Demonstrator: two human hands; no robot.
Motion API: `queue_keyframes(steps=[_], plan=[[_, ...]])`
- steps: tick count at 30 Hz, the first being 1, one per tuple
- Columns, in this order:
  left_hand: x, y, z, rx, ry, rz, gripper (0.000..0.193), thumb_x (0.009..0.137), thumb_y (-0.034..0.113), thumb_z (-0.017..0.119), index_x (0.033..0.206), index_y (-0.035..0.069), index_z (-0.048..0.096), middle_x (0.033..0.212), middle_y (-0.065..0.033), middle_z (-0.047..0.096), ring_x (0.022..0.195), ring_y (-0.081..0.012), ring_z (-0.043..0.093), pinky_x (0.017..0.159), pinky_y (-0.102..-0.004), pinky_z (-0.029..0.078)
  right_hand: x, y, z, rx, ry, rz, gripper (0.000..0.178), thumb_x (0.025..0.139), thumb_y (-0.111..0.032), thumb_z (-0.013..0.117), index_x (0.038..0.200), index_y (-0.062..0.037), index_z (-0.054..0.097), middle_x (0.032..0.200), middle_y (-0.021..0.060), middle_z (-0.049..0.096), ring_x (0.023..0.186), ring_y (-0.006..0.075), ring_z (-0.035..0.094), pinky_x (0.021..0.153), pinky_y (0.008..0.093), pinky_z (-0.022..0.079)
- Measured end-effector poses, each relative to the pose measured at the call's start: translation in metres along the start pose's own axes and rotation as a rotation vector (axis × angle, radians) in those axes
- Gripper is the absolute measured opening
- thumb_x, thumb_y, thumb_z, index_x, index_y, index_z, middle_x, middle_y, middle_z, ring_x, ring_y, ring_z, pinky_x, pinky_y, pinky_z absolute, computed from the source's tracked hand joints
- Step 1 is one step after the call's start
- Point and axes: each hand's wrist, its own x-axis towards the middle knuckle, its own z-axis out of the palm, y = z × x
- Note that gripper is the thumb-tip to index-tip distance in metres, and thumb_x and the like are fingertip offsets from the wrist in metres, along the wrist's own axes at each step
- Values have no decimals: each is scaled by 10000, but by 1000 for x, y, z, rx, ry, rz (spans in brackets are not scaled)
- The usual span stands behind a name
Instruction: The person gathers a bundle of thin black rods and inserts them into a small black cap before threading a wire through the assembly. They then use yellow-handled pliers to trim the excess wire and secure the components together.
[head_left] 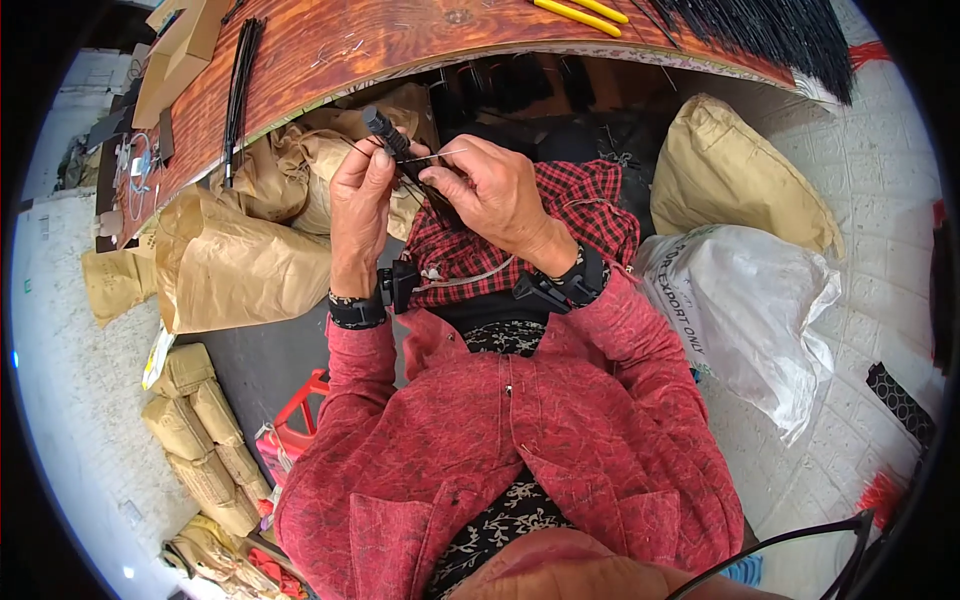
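Observation:
In front of my chest, near the table's edge, my left hand [362, 196] is closed on a black bundle of thin cords [384, 130] with a thick rounded top end. The bundle slants down to the right between my hands, its lower part dark against my lap. My right hand [490, 192] is closed beside it, thumb and forefinger pinching a thin wire [428, 157] that crosses the bundle. A thin dark strand sticks out to the left of my left fingers. Below lies a red and black checked cloth [590, 215] over my lap.
The wooden table [400, 40] bears a long black cord bundle [240, 95], yellow-handled pliers [580, 14], a cardboard box [180, 65] and a mass of black strands [770, 35]. Brown paper sacks [230, 265] stand at left; a tan sack [740, 170] and white sack [750, 310] at right.

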Motion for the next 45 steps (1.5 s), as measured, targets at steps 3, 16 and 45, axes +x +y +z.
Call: queue_keyframes(steps=[3,16,45], plan=[[1,2,2,34,-20,-11,354,989,234,582,1225,-29,575,1065,-153,686,966,-184,644,888,-313,501,-1,1,-2,-7,-12,23,166,835,-142,718,834,-4,626,757,122,603,633,302,605,548,359,465],[1,6,-4,-52,-84,-26,399,1006,292,542,1241,-29,567,1062,-172,685,971,-221,656,893,-343,501,-1,2,-1,-4,-53,14,201,821,-169,734,844,-2,625,769,113,610,643,283,625,547,353,478],[-2,11,-7,-86,-58,-39,335,963,157,587,1225,-50,584,1078,-148,666,1011,-200,631,918,-324,483,0,1,6,54,-11,-1,213,815,-190,748,841,-18,625,734,108,611,625,285,621,532,358,472]])
